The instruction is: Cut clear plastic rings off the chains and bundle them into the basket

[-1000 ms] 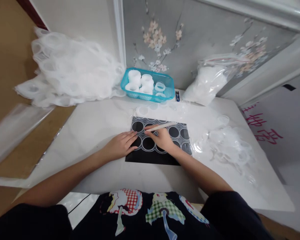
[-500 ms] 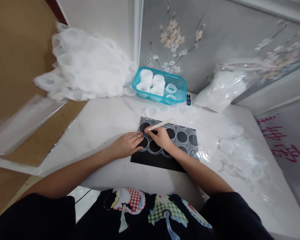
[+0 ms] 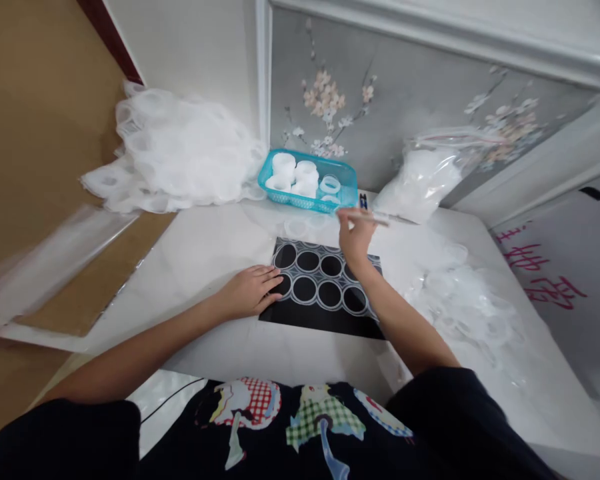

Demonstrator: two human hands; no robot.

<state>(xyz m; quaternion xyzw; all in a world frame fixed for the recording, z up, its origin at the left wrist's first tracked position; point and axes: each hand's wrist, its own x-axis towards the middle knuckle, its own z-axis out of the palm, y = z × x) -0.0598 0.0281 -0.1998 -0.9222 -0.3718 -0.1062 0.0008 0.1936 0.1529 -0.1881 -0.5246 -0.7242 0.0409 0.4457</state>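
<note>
A black sheet [image 3: 325,319] printed with rows of white rings lies on the white table [image 3: 215,240] in front of me. My left hand [image 3: 247,292] rests flat on the sheet's left edge, fingers together, holding nothing. My right hand [image 3: 355,233] is raised over the sheet's far edge and grips a thin pale stick [image 3: 375,217] that points right. Just beyond that hand stands a turquoise basket [image 3: 345,193] with several white rings in it.
A big heap of translucent white ring scraps [image 3: 180,157] lies at the back left. A clear bag of white pieces [image 3: 420,177] leans on the wall at the back right. Loose clear plastic rings [image 3: 460,293] cover the table's right side. Plastic-wrapped board [image 3: 45,267] at left.
My right hand has lifted off the ringed sheet and moved away from me toward the basket, taking the stick along. My left hand stays on the sheet's left edge.
</note>
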